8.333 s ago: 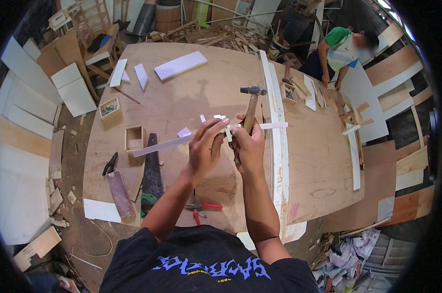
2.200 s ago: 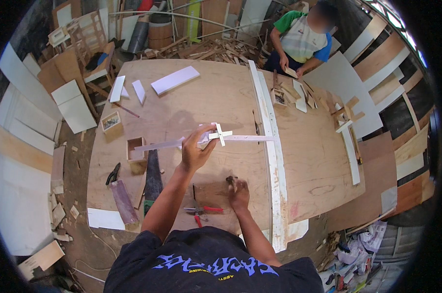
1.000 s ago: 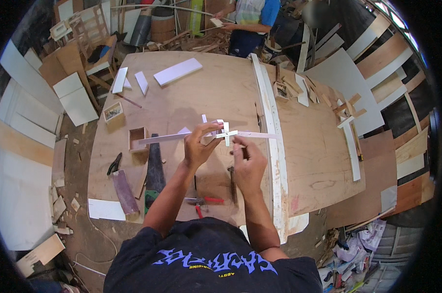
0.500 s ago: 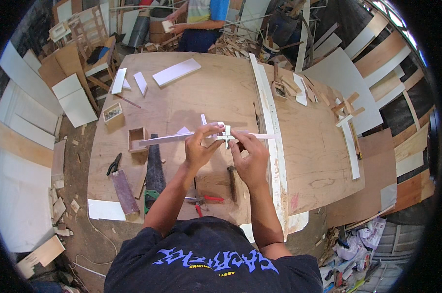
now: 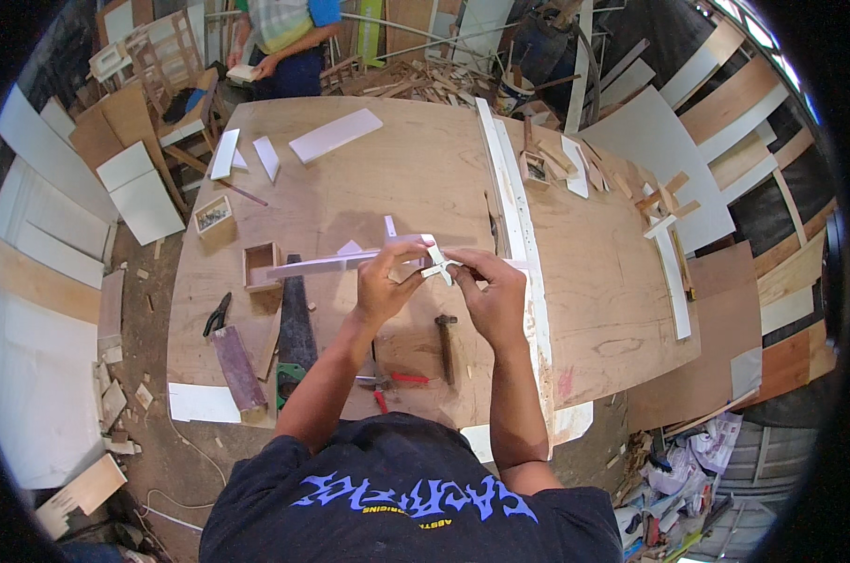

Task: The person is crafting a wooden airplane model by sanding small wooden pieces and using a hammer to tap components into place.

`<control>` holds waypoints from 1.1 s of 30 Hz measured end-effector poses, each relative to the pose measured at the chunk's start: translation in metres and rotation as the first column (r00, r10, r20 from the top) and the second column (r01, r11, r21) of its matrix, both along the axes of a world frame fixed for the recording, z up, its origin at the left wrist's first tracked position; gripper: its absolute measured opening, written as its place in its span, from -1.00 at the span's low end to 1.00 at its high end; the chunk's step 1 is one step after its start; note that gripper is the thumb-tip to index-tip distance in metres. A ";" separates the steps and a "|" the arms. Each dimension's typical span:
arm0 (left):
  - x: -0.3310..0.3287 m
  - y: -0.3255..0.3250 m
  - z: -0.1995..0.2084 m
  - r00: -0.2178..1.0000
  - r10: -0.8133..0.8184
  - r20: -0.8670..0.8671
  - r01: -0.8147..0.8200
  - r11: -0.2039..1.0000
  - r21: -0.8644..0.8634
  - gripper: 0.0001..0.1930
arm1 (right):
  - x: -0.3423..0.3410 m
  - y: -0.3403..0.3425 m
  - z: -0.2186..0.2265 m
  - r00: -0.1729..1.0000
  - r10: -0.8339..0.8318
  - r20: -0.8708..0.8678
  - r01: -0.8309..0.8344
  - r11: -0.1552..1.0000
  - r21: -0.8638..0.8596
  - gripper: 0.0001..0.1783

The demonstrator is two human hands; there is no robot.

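Observation:
My left hand (image 5: 386,281) pinches a small white cross-shaped piece (image 5: 435,253) between thumb and fingers, above the middle of the worktable. At the piece's right side, my right hand (image 5: 493,293) has thumb and bent fingers closed on it. The piece is tilted, and the fingertips hide part of it. Beneath my hands lies a long narrow white strip (image 5: 326,265), partly covered by them. Nearer to me, a hammer (image 5: 447,349) lies between my forearms, beside a red-handled hand tool (image 5: 402,378). A handsaw (image 5: 295,314) with a green handle is left of my left forearm.
On the left of the plywood table (image 5: 416,155) are an open wooden box (image 5: 261,267), a box of small metal pieces (image 5: 214,218), black pliers (image 5: 218,315) and a brown block (image 5: 238,369). A long white-edged board (image 5: 530,310) crosses the table. Another person (image 5: 284,38) stands at the far edge.
The cross-shaped piece has turned and tilted in my fingers. My right hand has shifted slightly right, its fingers more curled. The person at the far edge has moved left.

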State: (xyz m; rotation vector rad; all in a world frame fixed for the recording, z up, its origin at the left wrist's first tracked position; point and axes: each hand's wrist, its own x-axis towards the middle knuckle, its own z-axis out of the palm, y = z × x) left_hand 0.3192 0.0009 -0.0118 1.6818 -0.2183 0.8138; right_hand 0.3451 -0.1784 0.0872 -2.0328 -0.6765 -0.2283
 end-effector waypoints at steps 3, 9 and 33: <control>-0.001 0.000 -0.001 1.000 0.001 0.030 -0.001 1.000 -0.011 -0.53 | 0.007 -0.004 0.003 0.991 0.056 -0.120 -0.059 0.998 -0.022 -0.64; -0.009 -0.004 0.003 0.999 -0.033 -0.005 0.034 0.999 0.023 -0.54 | 0.003 0.003 0.011 0.978 0.163 -0.132 -0.170 0.984 -0.043 -0.54; -0.040 -0.028 -0.011 0.946 0.303 0.112 -0.297 0.952 -0.067 -0.59 | -0.031 0.001 -0.032 0.950 0.154 -0.271 -0.060 0.943 0.326 -0.63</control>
